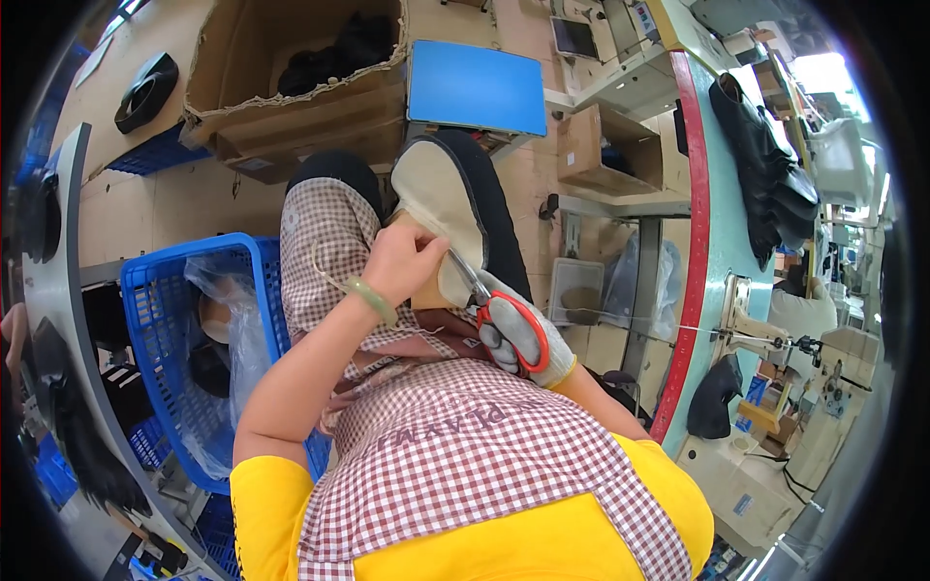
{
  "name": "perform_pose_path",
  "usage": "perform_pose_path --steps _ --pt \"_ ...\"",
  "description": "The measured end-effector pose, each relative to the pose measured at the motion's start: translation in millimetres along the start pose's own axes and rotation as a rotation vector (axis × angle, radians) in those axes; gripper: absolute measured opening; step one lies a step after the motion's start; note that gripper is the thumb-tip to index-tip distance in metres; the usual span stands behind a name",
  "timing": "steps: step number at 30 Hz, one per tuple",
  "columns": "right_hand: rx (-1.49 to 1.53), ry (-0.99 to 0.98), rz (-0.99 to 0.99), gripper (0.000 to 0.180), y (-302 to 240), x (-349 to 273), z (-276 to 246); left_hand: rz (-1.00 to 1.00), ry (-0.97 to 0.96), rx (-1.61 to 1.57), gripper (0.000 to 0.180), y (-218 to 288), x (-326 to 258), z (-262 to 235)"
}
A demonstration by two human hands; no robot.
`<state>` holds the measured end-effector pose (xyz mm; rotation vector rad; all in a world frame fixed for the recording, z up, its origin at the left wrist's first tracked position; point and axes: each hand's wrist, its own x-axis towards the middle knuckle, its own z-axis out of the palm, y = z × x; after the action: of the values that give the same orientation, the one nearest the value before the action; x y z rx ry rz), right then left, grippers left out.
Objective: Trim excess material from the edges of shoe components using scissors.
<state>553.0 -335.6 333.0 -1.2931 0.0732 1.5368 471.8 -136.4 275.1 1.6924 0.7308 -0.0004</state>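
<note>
Across the lap, as I view it from afar: one cream shoe piece (434,184), dark-edged, resting on the thighs. One left hand (405,259), bare, green bangle (373,300) at the wrist, fingers pinched together on that piece's edge. One right hand (513,324), gloved, curled around red-handled scissors (481,293), blades against the piece. Beside the left leg, one blue basket (155,329); ahead, one torn-edged carton (310,126).

head-worn camera looks closely down on both hands (405,263) (515,334)
</note>
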Motion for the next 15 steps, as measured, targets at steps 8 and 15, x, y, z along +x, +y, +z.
perform_pose_path --steps 8,15 --pt "0.06 -0.053 0.042 0.067 -3.5 -1.1 -8.0 -0.051 0.042 0.077 0.025 -19.8 16.7 16.5" --pt "0.107 -0.124 0.091 0.063 -3.5 -2.2 -24.6 0.136 0.256 0.108 0.013 -20.3 -1.4 38.8"
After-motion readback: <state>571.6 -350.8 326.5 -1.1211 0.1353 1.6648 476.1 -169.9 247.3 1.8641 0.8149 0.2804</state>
